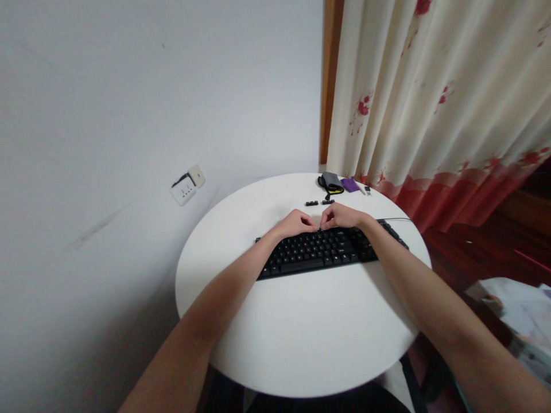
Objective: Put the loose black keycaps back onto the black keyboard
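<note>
A black keyboard (301, 252) lies on the round white table (318, 332), with its long side toward me. At its back edge my left hand (298, 222) is pinched, thumb and fingers together on the top row of keys. Close beside it, my right hand (340, 217) is pinched at the same spot, the fingertips of both hands almost touching. Something small and dark shows between them, too small to name for sure. Just beyond the hands lie several small black keycaps (311, 203) in two short rows.
Toward the table's far edge are a grey and black pouch (332, 182), a purple cloth (349, 184) and small white and black items (367, 190). A wall with a socket (183, 191) borders the left; a floral curtain (430, 103) hangs at the right. The keyboard's cable (398, 218) runs right.
</note>
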Demonstrator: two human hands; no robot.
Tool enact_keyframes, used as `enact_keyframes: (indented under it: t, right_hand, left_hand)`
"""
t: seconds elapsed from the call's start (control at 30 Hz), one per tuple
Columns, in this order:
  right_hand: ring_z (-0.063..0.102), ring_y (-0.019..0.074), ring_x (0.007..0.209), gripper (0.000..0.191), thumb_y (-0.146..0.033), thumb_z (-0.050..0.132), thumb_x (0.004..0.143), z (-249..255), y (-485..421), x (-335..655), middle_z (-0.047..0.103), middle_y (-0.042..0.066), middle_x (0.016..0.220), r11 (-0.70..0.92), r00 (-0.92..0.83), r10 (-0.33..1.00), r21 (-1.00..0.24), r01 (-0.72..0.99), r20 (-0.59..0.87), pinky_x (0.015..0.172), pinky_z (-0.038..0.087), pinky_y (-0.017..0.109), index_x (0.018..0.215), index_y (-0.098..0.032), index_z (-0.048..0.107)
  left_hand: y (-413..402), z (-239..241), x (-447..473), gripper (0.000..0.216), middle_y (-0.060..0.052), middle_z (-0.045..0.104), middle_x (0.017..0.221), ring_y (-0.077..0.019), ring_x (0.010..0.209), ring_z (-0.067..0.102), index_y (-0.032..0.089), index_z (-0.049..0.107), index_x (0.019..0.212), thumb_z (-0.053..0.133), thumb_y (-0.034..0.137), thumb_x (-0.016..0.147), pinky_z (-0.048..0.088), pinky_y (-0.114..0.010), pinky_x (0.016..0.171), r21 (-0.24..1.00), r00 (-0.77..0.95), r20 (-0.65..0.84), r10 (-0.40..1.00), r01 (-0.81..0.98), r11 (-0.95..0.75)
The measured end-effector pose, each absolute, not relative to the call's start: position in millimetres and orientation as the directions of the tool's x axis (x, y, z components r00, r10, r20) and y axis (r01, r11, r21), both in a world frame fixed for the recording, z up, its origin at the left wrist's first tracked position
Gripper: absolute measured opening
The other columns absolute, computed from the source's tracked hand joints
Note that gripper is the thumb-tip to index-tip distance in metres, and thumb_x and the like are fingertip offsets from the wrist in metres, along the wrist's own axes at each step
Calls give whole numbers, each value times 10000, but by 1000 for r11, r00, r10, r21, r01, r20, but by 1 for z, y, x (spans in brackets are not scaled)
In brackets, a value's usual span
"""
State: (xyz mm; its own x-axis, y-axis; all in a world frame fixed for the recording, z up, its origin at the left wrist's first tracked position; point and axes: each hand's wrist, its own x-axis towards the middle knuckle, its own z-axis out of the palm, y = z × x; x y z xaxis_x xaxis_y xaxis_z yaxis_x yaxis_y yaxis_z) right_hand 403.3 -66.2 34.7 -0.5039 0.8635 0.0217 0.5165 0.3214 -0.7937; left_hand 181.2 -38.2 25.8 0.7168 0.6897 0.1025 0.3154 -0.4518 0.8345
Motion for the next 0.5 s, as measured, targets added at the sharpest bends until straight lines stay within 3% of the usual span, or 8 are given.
enact_keyframes:
  t: [0.5]
  right_hand:
    - [587, 148, 694, 222, -279, 749, 655, 34, -64, 403, 709, 26, 782, 343, -572, 819, -776, 530, -29, 675, 455, 267, 832, -150, 718]
  left_hand:
    - [-42, 28, 181, 239, -55, 697, 653, -115, 584, 558, 86, 764, 789, 756, 304, 691, 422, -236, 588, 819, 730, 144, 668, 291, -494]
